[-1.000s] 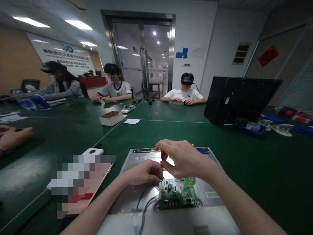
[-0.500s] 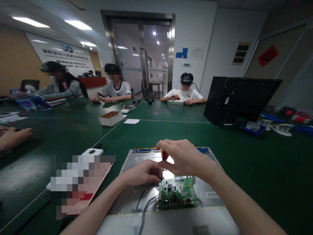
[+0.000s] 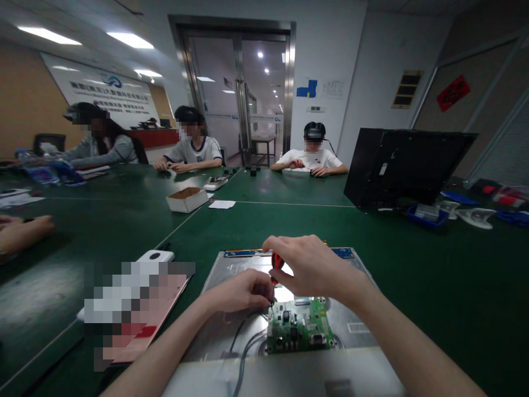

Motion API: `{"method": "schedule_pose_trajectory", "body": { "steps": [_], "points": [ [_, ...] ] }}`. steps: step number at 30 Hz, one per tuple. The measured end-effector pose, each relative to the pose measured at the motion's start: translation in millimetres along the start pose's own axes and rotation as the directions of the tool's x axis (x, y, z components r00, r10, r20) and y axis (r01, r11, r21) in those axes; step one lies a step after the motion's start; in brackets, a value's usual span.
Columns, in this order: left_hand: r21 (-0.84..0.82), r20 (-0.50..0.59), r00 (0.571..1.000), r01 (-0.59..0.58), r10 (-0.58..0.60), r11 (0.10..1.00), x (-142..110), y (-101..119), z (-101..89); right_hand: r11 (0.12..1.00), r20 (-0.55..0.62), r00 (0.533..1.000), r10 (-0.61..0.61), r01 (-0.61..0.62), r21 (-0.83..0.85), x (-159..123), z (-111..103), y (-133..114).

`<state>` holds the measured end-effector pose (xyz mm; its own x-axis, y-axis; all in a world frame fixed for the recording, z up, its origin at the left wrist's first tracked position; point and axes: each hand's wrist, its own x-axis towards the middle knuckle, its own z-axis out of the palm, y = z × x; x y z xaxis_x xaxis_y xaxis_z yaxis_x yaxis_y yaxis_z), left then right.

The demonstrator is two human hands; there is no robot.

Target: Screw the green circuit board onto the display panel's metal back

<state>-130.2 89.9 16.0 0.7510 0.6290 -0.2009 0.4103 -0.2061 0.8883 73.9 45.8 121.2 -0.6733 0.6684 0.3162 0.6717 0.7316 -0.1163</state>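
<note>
My right hand grips a screwdriver by its red and black handle, held upright with the shaft pointing down. The tip meets the upper left corner of a green circuit board. Close beside the shaft, my left hand has its fingers curled together at that corner; what they pinch, if anything, is hidden. Under the board lies a flat metal panel, with a blue strip board along its far edge. Grey cables run from the board's left side toward me.
To the left lie a white device and a pink flat sheet. Farther off stand an open white box and, at right, a black monitor housing beside a blue tray. Several people sit around the green table.
The screwdriver handle has turned a little within my right hand, its tip staying at the board's corner. My left hand keeps its place. The view has shifted very slightly.
</note>
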Motion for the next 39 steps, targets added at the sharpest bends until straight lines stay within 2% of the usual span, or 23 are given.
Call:
{"method": "schedule_pose_trajectory", "body": {
  "steps": [8,25,39],
  "points": [
    [0.006,0.008,1.0,0.012,-0.012,1.0,-0.5,5.8,-0.7,1.0,0.019,1.0,0.016,-0.015,-0.004,-0.3,-0.1,1.8],
    [-0.027,0.009,1.0,0.009,-0.009,1.0,2.2,-2.8,0.2,0.993,0.049,0.999,-0.003,-0.003,0.115,-1.9,-6.6,2.6],
    [0.063,0.005,0.999,0.034,-0.034,0.997,2.4,5.2,-0.1,0.988,0.077,0.996,-0.051,0.039,0.147,-4.9,-10.0,8.1]
  ]
}}
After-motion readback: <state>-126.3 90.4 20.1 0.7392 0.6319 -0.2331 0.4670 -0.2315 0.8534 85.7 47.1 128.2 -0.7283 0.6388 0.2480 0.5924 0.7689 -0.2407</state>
